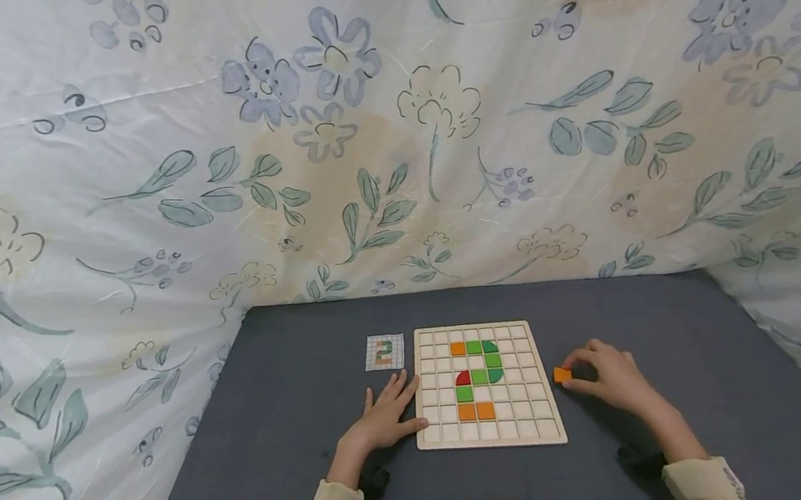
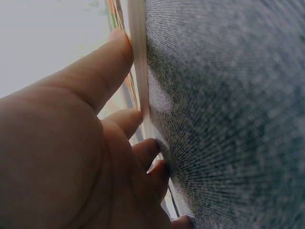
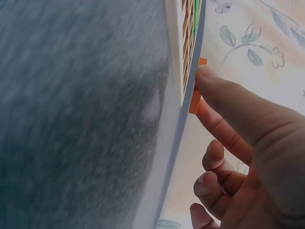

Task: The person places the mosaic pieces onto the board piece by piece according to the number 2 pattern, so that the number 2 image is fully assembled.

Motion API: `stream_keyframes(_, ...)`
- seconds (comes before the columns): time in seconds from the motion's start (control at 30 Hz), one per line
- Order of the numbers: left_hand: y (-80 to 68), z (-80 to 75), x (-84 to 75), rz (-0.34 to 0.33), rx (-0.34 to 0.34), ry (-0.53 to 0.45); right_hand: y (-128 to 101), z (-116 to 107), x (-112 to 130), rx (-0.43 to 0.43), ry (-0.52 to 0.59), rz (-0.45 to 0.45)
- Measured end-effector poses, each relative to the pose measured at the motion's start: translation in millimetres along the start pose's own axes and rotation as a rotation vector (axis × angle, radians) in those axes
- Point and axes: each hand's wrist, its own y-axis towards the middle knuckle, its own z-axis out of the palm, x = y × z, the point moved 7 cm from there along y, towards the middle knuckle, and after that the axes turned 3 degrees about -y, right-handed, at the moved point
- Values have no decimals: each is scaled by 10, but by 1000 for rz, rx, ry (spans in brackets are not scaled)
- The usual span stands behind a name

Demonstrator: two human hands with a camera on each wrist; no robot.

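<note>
A wooden grid board (image 1: 493,445) lies on the dark table, with orange, green and red tiles in some of its squares. The tiles trace a shape like a 2, with rounded pieces at some corners. My left hand (image 1: 382,421) rests at the board's left side, fingers spread, thumb and fingertips touching its edge (image 2: 139,62). Beyond the right side of the board, my right hand (image 1: 610,375) pinches an orange square tile (image 1: 562,375) between thumb and index finger. In the right wrist view the same orange tile (image 3: 195,102) shows edge-on, and the other fingers curl loosely.
A small printed card (image 1: 384,353) with a gridded 2 pattern lies left of the board, just beyond the left fingertips. Floral cloth (image 1: 377,163) hangs behind the dark grey table (image 1: 294,351) and along its sides.
</note>
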Motion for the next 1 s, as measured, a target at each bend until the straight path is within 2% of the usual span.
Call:
stream_keyframes(0.4, 12, 0, 10, 9, -8, 2, 76, 36, 201, 4, 44, -25)
stream_keyframes(1.0, 1, 4, 3, 2, -5, 7, 118, 121, 532, 5, 81, -114)
